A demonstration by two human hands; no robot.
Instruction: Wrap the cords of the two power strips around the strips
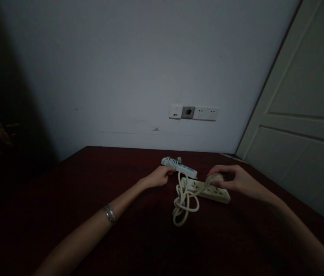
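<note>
My right hand [231, 178] pinches a cream plug [215, 178] between thumb and fingers, just above a cream power strip [213, 193]. From the plug a cord [182, 203] runs left and lies in loose, tangled loops over the strip's left end. Behind it rests a white and blue power strip [189, 169], its own thin white cord [170, 162] wound around one end. My left hand [160, 176] is closed, with curled fingertips against the near side of that wound end. What its fingers grip, if anything, is hidden.
Both strips lie on a dark red tabletop [115, 168] against a pale wall [121, 76]. Wall sockets [204, 113] and a switch plate [175, 111] sit above it. A white panelled door [300, 153] stands at the right. Dim, unclear objects are at the far left.
</note>
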